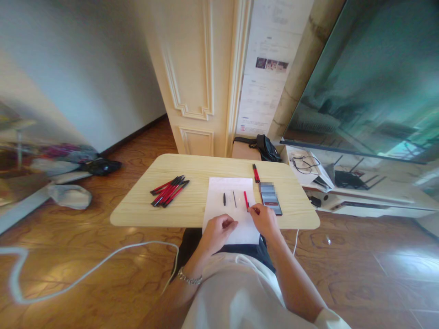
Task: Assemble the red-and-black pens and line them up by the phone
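A sheet of white paper lies on the table in front of me. On it, side by side, are a short black pen part, a thin dark pen refill and a red pen barrel. My right hand is closed, fingertips pinching at the barrel's near end. Over the paper's lower left, my left hand has its fingers curled together; what they hold, if anything, is hidden. A phone with a lit screen lies just beyond my right hand.
Several red and black pens form a pile on the left of the wooden table. More such pens lie near the phone. A white cable runs at the left. Behind stand a black bag and a router.
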`<control>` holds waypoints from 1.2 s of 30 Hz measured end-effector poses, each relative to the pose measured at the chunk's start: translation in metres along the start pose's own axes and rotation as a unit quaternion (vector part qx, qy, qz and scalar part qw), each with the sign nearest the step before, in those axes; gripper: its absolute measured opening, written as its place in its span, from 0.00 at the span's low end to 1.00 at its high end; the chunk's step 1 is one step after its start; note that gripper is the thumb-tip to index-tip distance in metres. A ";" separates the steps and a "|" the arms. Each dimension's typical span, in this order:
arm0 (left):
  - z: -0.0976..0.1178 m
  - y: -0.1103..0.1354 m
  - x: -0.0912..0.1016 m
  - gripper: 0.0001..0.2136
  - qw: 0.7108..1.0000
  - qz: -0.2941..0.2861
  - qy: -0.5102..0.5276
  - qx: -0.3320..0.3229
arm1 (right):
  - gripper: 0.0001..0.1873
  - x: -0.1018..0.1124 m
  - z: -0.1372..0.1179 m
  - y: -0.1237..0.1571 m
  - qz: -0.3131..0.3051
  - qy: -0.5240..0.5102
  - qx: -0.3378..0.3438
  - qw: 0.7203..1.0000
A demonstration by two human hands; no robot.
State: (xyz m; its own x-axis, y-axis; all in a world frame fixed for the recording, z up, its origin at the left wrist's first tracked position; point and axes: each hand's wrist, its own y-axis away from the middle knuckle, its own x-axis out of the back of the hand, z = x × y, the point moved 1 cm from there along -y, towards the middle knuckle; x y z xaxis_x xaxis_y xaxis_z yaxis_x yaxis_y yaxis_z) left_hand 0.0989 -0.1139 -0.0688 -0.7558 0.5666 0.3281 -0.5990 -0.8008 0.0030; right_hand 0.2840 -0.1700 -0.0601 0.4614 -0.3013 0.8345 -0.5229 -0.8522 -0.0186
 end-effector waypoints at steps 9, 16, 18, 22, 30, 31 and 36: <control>-0.003 -0.002 0.000 0.16 0.999 0.003 -0.050 -0.019 | 0.16 -0.002 -0.014 -0.064 -0.031 0.112 0.006 0.993; -0.001 -0.002 0.002 0.15 0.999 0.008 -0.035 -0.017 | 0.23 -0.017 -0.012 -0.082 -0.065 0.154 0.004 0.986; -0.001 -0.002 0.001 0.15 0.999 0.007 -0.031 -0.016 | 0.23 -0.020 -0.012 -0.084 -0.066 0.157 -0.002 0.985; -0.003 -0.003 0.000 0.15 0.999 0.011 -0.033 -0.018 | 0.21 -0.022 -0.012 -0.087 -0.067 0.160 -0.010 0.985; -0.001 -0.004 0.002 0.14 0.998 0.023 -0.035 -0.037 | 0.17 -0.008 -0.018 -0.083 -0.045 0.085 0.040 0.995; 0.001 -0.005 0.003 0.14 0.998 0.029 -0.033 -0.042 | 0.17 -0.005 -0.019 -0.082 -0.033 0.058 0.055 0.996; 0.008 -0.010 0.006 0.11 0.996 0.073 -0.007 -0.057 | 0.15 0.010 -0.027 -0.068 -0.014 -0.113 0.102 0.988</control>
State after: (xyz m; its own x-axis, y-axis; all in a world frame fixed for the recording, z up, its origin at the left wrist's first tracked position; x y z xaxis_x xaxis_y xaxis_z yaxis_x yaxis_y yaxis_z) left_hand 0.1025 -0.1046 -0.0592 -0.8342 0.4420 0.3298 -0.5094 -0.8467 -0.1537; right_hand 0.3044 -0.1039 -0.0355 0.6340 -0.3451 0.6920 -0.3638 -0.9228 -0.1269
